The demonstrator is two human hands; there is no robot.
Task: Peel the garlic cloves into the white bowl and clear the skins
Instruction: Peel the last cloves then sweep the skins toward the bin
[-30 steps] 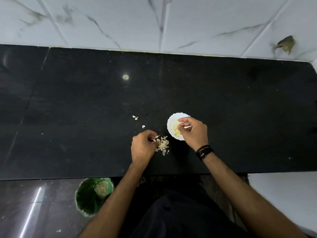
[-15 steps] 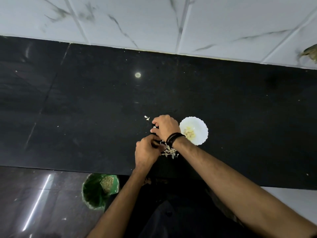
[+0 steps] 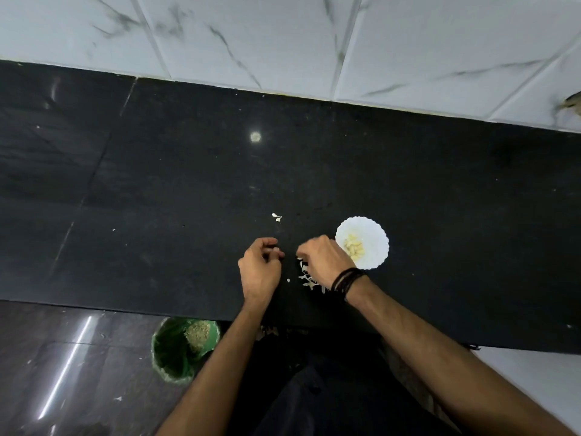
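**Black worktop: garlic peeling station, hands at the skin pile**

Black stone worktop (image 3: 157, 190) runs beneath a white marble-patterned tiled wall (image 3: 283, 36). White bowl (image 3: 374, 229) with a scalloped rim stands on the worktop, near its front edge. Peeled garlic cloves (image 3: 354, 247) lie inside the bowl, pale yellow, heaped toward its near-left side.

Right hand (image 3: 325, 259) sits knuckles up, just left of the bowl and overlapping its rim in this view. Its fingers are curled downward over the pile of skins (image 3: 307, 280); whether they pinch any skin cannot be told, as the fingertips are hidden. Dark corded bands (image 3: 345, 279) circle the right wrist.

Left hand (image 3: 259, 269) lies apart from the right, with bare worktop between them. Its fingers are curled inward toward the thumb; a small dark shape shows at the fingertips, but what it is, or whether it is held, cannot be told.

Two loose skin scraps (image 3: 276, 217) lie beyond the hands, and one small fragment (image 3: 288, 280) lies between the left hand and the pile.

Green bin (image 3: 176, 357) stands on the floor below the worktop edge, with light-coloured waste inside.
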